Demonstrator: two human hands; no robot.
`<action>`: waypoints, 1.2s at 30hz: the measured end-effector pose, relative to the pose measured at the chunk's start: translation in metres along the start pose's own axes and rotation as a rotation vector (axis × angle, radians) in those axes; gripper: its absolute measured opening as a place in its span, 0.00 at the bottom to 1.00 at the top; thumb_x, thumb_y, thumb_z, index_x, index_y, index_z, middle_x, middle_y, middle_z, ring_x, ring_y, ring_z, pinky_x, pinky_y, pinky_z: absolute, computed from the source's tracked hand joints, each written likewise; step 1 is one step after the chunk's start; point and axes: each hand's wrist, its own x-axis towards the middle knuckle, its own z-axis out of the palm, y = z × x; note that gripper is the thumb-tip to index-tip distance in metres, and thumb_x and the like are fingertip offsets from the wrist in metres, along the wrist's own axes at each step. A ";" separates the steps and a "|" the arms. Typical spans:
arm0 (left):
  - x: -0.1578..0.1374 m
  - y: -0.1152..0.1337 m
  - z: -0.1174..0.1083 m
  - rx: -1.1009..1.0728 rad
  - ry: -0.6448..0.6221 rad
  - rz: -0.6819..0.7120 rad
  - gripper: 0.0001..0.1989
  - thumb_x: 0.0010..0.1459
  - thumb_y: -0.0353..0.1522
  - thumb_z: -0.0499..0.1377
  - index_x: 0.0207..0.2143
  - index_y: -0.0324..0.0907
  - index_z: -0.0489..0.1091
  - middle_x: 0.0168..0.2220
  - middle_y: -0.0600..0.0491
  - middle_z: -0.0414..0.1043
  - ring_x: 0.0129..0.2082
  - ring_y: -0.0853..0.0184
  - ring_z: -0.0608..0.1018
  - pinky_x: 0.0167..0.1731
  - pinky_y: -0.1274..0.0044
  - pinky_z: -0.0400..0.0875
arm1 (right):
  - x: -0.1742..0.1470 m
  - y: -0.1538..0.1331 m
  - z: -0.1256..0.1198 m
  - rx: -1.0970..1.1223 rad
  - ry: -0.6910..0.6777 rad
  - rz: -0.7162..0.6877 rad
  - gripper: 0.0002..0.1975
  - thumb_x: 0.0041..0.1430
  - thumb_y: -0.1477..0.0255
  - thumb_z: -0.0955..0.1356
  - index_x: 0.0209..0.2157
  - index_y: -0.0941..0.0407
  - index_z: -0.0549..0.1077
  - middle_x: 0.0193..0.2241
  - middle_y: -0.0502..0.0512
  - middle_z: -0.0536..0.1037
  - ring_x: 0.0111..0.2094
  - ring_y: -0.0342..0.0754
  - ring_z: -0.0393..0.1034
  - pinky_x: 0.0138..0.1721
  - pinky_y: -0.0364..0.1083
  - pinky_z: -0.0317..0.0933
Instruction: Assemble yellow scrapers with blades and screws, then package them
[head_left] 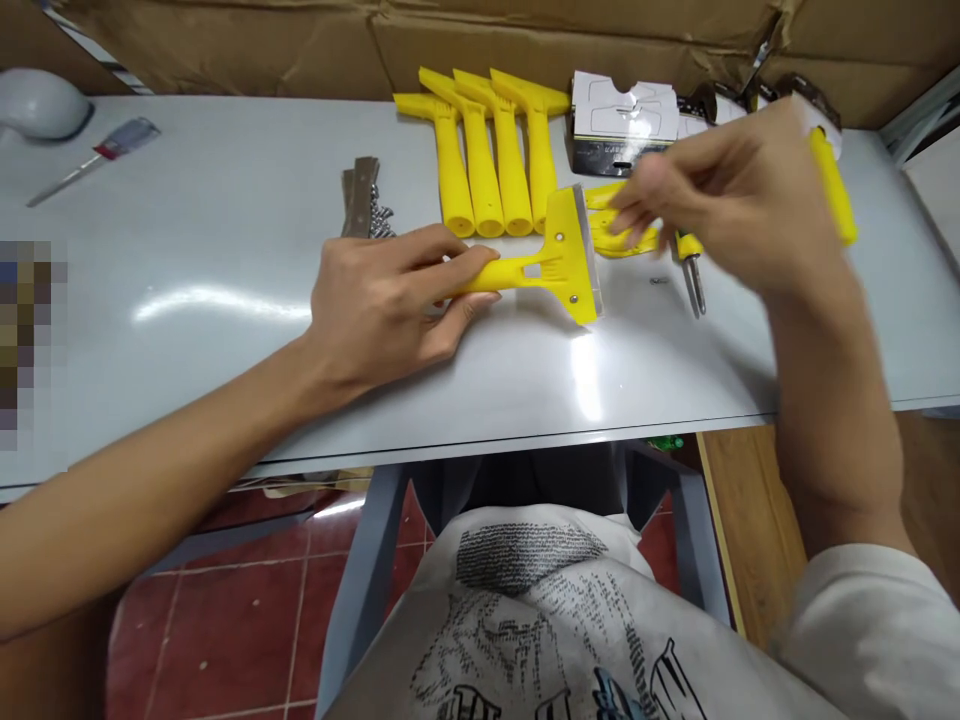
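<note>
My left hand (397,300) is closed around the handle of a yellow scraper (566,255). Its wide head points right, with a metal blade along the edge and two small screws in the face. My right hand (720,195) hovers right of the blade, slightly blurred, its fingers loosely bent and apart; I see nothing held in them. Below it is a screwdriver (690,265) with a yellow and black handle, partly hidden by the hand. Yellow flat plastic parts (622,235) lie behind the fingers. A small screw (658,281) rests on the table nearby.
Several yellow scraper handles (487,165) stand in a row at the back of the white table (225,370), beside a box (622,120). Metal strips (361,195) and a pile of screws (381,215) sit behind my left hand. Another screwdriver (97,160) lies far left.
</note>
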 end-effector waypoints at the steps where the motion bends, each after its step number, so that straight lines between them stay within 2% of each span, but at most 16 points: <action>1: 0.001 -0.001 0.001 0.003 0.011 0.011 0.18 0.88 0.46 0.58 0.63 0.53 0.85 0.53 0.54 0.92 0.43 0.62 0.89 0.33 0.66 0.76 | 0.003 0.002 -0.016 -0.172 0.000 -0.045 0.12 0.74 0.63 0.82 0.36 0.54 0.93 0.29 0.50 0.86 0.27 0.41 0.70 0.32 0.46 0.60; 2: 0.002 -0.002 0.001 -0.003 0.025 0.022 0.17 0.87 0.45 0.59 0.62 0.52 0.86 0.52 0.53 0.93 0.43 0.61 0.89 0.32 0.65 0.77 | 0.005 0.004 -0.029 -0.325 -0.030 -0.055 0.07 0.71 0.68 0.84 0.36 0.52 0.93 0.24 0.47 0.82 0.25 0.40 0.66 0.32 0.46 0.57; 3: 0.002 -0.003 0.002 -0.016 0.032 0.029 0.17 0.87 0.44 0.60 0.62 0.51 0.86 0.51 0.53 0.93 0.43 0.61 0.89 0.32 0.65 0.78 | 0.007 0.007 -0.039 -0.474 -0.102 -0.031 0.05 0.67 0.72 0.86 0.37 0.51 0.94 0.24 0.45 0.83 0.27 0.40 0.68 0.37 0.46 0.63; 6: 0.002 -0.006 0.005 -0.067 0.001 -0.024 0.17 0.85 0.47 0.61 0.61 0.52 0.87 0.51 0.53 0.92 0.42 0.59 0.89 0.33 0.63 0.80 | 0.010 0.014 -0.047 -0.791 -0.276 0.080 0.17 0.54 0.82 0.90 0.36 0.45 0.94 0.30 0.42 0.87 0.33 0.44 0.74 0.59 0.53 0.77; 8: 0.001 -0.006 0.006 -0.087 -0.031 -0.069 0.18 0.85 0.50 0.61 0.61 0.55 0.88 0.53 0.54 0.92 0.43 0.58 0.88 0.35 0.62 0.80 | 0.010 0.018 -0.041 -0.873 -0.342 0.130 0.20 0.53 0.87 0.89 0.34 0.46 0.93 0.34 0.44 0.89 0.36 0.49 0.77 0.67 0.61 0.78; 10: 0.001 -0.006 0.005 -0.076 -0.025 -0.072 0.18 0.85 0.51 0.61 0.61 0.56 0.87 0.53 0.54 0.92 0.43 0.58 0.88 0.36 0.62 0.79 | 0.010 0.020 -0.037 -0.890 -0.374 0.138 0.20 0.54 0.90 0.86 0.32 0.48 0.91 0.35 0.46 0.89 0.41 0.53 0.79 0.70 0.66 0.77; 12: 0.001 -0.005 0.004 -0.055 0.002 -0.031 0.18 0.86 0.49 0.61 0.62 0.55 0.87 0.52 0.53 0.92 0.44 0.59 0.88 0.34 0.63 0.78 | 0.008 0.020 -0.035 -0.875 -0.358 0.093 0.20 0.54 0.91 0.86 0.30 0.50 0.89 0.34 0.48 0.88 0.41 0.55 0.79 0.71 0.68 0.76; 14: 0.001 -0.003 0.002 -0.050 0.029 0.000 0.17 0.87 0.48 0.61 0.63 0.54 0.86 0.51 0.53 0.92 0.43 0.60 0.88 0.33 0.65 0.77 | 0.007 0.018 -0.035 -0.841 -0.287 0.023 0.18 0.57 0.89 0.85 0.32 0.50 0.89 0.33 0.48 0.86 0.39 0.53 0.79 0.72 0.67 0.76; 16: 0.002 -0.002 0.002 -0.076 0.036 0.004 0.17 0.86 0.48 0.62 0.62 0.55 0.87 0.51 0.54 0.92 0.43 0.61 0.88 0.34 0.66 0.77 | 0.005 0.015 -0.030 -0.720 -0.172 -0.041 0.13 0.62 0.83 0.85 0.36 0.50 0.90 0.33 0.48 0.87 0.37 0.50 0.79 0.66 0.61 0.79; 18: 0.002 -0.002 0.002 -0.122 0.072 0.026 0.16 0.86 0.49 0.64 0.62 0.56 0.87 0.51 0.55 0.91 0.42 0.61 0.88 0.34 0.66 0.75 | 0.004 0.013 -0.017 -0.428 -0.117 -0.103 0.06 0.65 0.74 0.85 0.38 0.50 0.91 0.36 0.50 0.90 0.38 0.50 0.83 0.54 0.55 0.80; 20: 0.002 -0.003 0.004 -0.162 0.143 0.091 0.14 0.85 0.48 0.65 0.62 0.56 0.86 0.49 0.55 0.90 0.39 0.61 0.87 0.34 0.67 0.72 | 0.003 0.013 -0.001 -0.067 -0.130 -0.145 0.09 0.61 0.67 0.88 0.37 0.50 0.91 0.39 0.52 0.91 0.39 0.52 0.85 0.44 0.53 0.80; 22: 0.002 -0.005 0.008 -0.156 0.216 0.166 0.14 0.84 0.47 0.67 0.64 0.56 0.85 0.47 0.57 0.89 0.34 0.63 0.84 0.32 0.69 0.67 | 0.003 0.014 0.016 0.131 -0.163 -0.123 0.13 0.56 0.63 0.90 0.37 0.50 0.91 0.40 0.54 0.92 0.39 0.55 0.86 0.44 0.56 0.82; 24: 0.002 -0.007 0.011 -0.139 0.243 0.220 0.17 0.84 0.48 0.67 0.67 0.56 0.83 0.46 0.57 0.88 0.33 0.65 0.82 0.34 0.71 0.66 | 0.002 0.017 0.027 0.181 -0.174 -0.075 0.16 0.54 0.59 0.91 0.38 0.49 0.91 0.40 0.54 0.92 0.39 0.57 0.86 0.42 0.56 0.81; 28: 0.001 -0.008 0.014 -0.184 0.199 0.201 0.21 0.86 0.52 0.64 0.72 0.59 0.80 0.52 0.58 0.88 0.36 0.66 0.83 0.44 0.70 0.74 | 0.002 0.024 0.031 0.186 -0.183 -0.049 0.17 0.55 0.57 0.90 0.38 0.50 0.90 0.40 0.55 0.92 0.38 0.56 0.85 0.35 0.53 0.74; 33: 0.001 -0.007 0.012 -0.132 0.220 0.234 0.18 0.85 0.48 0.67 0.69 0.56 0.82 0.49 0.58 0.90 0.35 0.67 0.84 0.33 0.72 0.67 | 0.003 0.025 0.028 0.184 -0.201 -0.040 0.17 0.55 0.55 0.88 0.40 0.49 0.90 0.40 0.55 0.92 0.38 0.53 0.84 0.34 0.51 0.74; 36: 0.000 -0.009 0.013 -0.157 0.172 0.204 0.19 0.86 0.52 0.64 0.68 0.56 0.83 0.51 0.57 0.89 0.38 0.66 0.85 0.38 0.72 0.71 | 0.004 0.022 0.031 0.230 -0.219 -0.010 0.21 0.52 0.51 0.89 0.36 0.50 0.88 0.38 0.56 0.90 0.36 0.53 0.83 0.33 0.52 0.73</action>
